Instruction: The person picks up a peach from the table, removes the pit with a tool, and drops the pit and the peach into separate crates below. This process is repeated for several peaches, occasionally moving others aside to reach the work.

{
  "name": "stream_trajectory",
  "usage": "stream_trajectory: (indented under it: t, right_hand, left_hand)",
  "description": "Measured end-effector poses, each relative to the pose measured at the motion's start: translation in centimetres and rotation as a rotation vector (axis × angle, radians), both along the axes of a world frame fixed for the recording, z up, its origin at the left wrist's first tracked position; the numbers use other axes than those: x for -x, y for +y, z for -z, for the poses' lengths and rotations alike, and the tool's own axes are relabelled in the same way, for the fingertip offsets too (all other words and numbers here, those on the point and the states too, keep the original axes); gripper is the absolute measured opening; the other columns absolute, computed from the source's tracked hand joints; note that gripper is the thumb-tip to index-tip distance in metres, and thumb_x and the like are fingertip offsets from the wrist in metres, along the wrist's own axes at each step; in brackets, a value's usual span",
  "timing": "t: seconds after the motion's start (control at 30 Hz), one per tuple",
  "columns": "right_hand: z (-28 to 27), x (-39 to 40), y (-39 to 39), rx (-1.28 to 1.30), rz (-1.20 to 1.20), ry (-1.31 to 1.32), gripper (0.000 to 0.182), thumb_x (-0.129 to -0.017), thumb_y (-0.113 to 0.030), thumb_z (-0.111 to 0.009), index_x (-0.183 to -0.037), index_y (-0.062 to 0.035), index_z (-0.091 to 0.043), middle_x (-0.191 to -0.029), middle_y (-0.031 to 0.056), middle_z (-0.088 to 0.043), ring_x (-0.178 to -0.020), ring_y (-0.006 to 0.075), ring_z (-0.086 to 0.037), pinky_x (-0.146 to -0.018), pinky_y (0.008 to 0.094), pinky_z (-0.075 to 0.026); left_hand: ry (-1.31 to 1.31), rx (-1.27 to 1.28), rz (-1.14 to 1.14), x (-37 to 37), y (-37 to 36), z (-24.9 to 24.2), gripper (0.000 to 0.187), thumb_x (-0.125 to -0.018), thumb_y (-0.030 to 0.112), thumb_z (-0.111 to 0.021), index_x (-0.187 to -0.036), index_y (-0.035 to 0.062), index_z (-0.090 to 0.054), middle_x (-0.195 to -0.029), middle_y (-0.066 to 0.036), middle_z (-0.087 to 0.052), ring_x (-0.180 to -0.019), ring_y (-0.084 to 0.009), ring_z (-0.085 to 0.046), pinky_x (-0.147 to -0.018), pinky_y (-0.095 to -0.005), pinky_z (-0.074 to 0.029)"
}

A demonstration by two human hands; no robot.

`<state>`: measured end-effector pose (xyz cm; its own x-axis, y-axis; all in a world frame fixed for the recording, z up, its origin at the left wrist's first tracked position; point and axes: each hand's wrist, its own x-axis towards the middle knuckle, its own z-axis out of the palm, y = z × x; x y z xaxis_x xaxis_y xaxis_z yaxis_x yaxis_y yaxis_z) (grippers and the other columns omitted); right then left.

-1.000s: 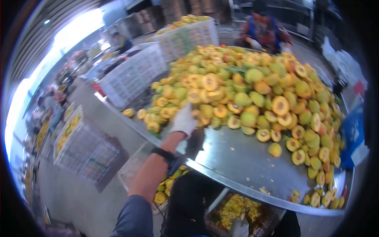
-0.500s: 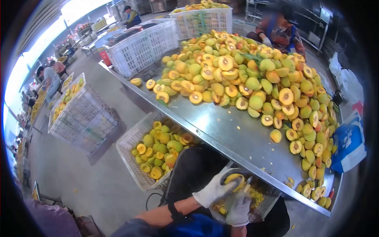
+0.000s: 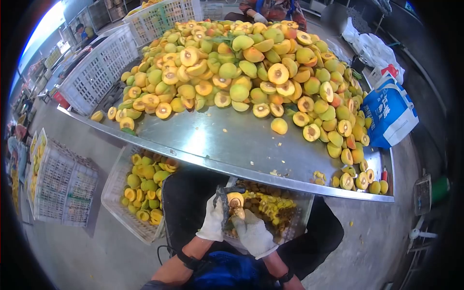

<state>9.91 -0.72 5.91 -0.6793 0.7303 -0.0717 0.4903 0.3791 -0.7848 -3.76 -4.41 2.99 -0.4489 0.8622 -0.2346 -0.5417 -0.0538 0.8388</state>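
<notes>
My left hand [image 3: 212, 217], in a white glove with a dark palm, is closed around a halved peach [image 3: 235, 197] with its cut side up. Against its lower edge are the closed fingers of my right hand [image 3: 252, 233], in a pale, soiled glove. A small brownish thing shows at those fingertips; I cannot tell what it is. Both hands are over a bin [image 3: 305, 212] of yellow scraps and brown bits between my knees. Just beyond them runs the front edge of a metal table [image 3: 232, 145], heaped with whole and halved peaches [image 3: 237, 72].
To the left on the floor, a crate [image 3: 112, 193] holds peach halves. Another white crate [image 3: 67, 179] stands farther left. More crates [image 3: 104, 63] stand by the table's left end. A blue and white bag [image 3: 389, 113] is at its right end. Across the heap sits a person [image 3: 275, 9].
My view has swung to the right, so the table and crates sit farther left. The peach half has turned in my left hand, and the metal tool tip seen earlier beside it no longer shows.
</notes>
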Motion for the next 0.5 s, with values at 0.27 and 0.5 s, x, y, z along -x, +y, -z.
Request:
stream_trajectory:
  t: [0.27,0.5]
  right_hand:
    - [2.5,-0.1,-0.9,0.234,0.032,0.036,0.03,-0.097,-0.027,-0.046,-0.107,-0.0035,-0.061,-0.093,0.0209,-0.065,-0.089,0.0405,-0.063,-0.072,0.0452,-0.051]
    - [4.7,-0.1,-1.7,0.803,0.128,0.387,0.03,-0.099,-0.027,-0.045,-0.1,-0.0019,-0.062,-0.074,0.011,-0.061,-0.071,0.022,-0.061,-0.061,0.0361,-0.048]
  left_hand:
    - [0.353,0.226,0.095,0.8,1.2,-0.9,0.027,-0.098,0.018,-0.05,-0.098,-0.0038,-0.064,-0.084,-0.006,-0.065,-0.072,-0.0101,-0.057,-0.066,-0.0247,-0.048]
    - [1.272,0.168,0.422,3.0,3.1,-2.9,0.02,-0.08,0.009,-0.062,-0.097,-0.0006,-0.066,-0.09,-0.017,-0.066,-0.081,-0.0354,-0.064,-0.072,-0.038,-0.052]
